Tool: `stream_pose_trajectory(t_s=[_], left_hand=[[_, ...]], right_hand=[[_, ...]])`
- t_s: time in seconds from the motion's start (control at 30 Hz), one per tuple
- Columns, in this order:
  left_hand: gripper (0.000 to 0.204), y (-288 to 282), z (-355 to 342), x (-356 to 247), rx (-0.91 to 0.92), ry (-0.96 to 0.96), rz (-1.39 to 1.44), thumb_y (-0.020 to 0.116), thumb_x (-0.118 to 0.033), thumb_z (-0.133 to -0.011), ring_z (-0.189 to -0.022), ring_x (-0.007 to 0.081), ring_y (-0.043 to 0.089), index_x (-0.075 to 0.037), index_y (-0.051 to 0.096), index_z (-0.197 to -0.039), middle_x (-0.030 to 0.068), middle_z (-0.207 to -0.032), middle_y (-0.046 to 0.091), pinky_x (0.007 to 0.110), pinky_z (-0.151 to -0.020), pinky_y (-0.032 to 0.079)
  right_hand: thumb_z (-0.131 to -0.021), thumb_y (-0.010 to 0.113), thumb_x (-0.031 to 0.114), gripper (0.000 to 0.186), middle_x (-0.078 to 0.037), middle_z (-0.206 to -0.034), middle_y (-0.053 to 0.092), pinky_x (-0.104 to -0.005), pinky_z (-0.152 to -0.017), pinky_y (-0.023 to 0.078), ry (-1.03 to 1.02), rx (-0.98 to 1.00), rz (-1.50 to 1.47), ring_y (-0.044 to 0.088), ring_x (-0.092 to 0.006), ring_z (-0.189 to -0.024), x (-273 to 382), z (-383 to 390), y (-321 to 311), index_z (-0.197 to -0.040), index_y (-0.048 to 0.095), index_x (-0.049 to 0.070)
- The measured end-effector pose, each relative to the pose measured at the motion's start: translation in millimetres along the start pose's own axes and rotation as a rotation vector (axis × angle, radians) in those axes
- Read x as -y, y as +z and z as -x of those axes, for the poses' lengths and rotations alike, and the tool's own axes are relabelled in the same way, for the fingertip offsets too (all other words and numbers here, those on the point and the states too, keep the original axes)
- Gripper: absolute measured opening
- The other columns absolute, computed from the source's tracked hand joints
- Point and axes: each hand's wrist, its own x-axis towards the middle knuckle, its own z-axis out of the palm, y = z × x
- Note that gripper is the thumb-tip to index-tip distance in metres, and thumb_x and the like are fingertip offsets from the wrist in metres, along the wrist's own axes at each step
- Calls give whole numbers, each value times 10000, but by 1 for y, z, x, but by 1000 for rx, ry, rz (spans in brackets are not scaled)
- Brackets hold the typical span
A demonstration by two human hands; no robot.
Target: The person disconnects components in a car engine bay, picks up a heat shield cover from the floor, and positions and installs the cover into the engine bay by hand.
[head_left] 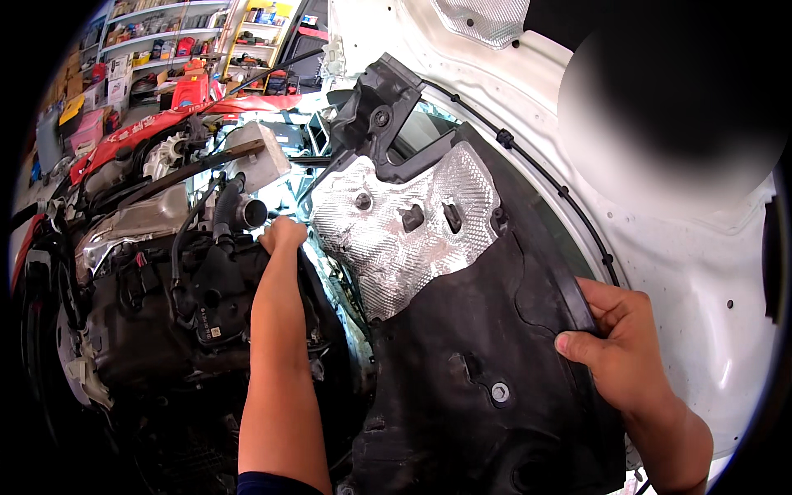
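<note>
A large black moulded panel is tilted up along the right side of the engine bay. Fixed on its upper part is a silver embossed heat shield. My right hand grips the panel's right edge, thumb on the face towards me and fingers behind. Further off, my left hand reaches into the engine bay, its fingers closed beside the open end of a black hose. Whatever it grips is hidden. The dark engine cover lies left of my left forearm.
The raised white bonnet rises on the right, with a black cable along it. A metal bar crosses the engine bay. Red cloth drapes over the car's far left edge. Loaded shelves stand in the background.
</note>
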Motion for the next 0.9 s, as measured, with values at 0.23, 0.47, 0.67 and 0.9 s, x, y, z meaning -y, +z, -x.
stream_pose_trajectory(t_s=[0.23, 0.47, 0.67, 0.9], left_hand=[[475, 0, -3, -1, 33, -3, -18, 557, -397, -941, -1218, 365, 582, -79, 655, -1280, 145, -1322, 631, 506, -999, 386], [460, -11, 9, -10, 99, -66, -12, 530, -370, -945, -1233, 324, 591, -105, 645, -1303, 118, -1341, 632, 459, -1029, 403], [384, -7, 9, -10, -12, -67, -50, 592, -313, -896, -1220, 313, 613, -114, 698, -1207, 115, -1297, 666, 434, -1000, 436], [486, -5, -3, -5, 94, -2, -126, 671, -357, -833, -1177, 336, 643, -75, 679, -1229, 147, -1280, 671, 445, -961, 492]], right_hand=[[-762, 575, -198, 511, -141, -1087, 722, -260, -845, 528, -38, -33, -49, 671, -130, -940, 0, 5, -1, -1270, 584, -139], [-727, 606, -177, 571, -148, -1088, 722, -260, -827, 540, -49, -42, -29, 685, -142, -931, 7, 6, 2, -1296, 560, -147], [-711, 618, -178, 599, -150, -1125, 715, -262, -847, 537, 16, -73, -39, 683, -143, -950, 3, 5, 3, -1306, 555, -143], [-760, 567, -218, 530, -156, -1116, 715, -266, -845, 546, -32, -86, -75, 687, -154, -975, -11, 8, -6, -1284, 573, -140]])
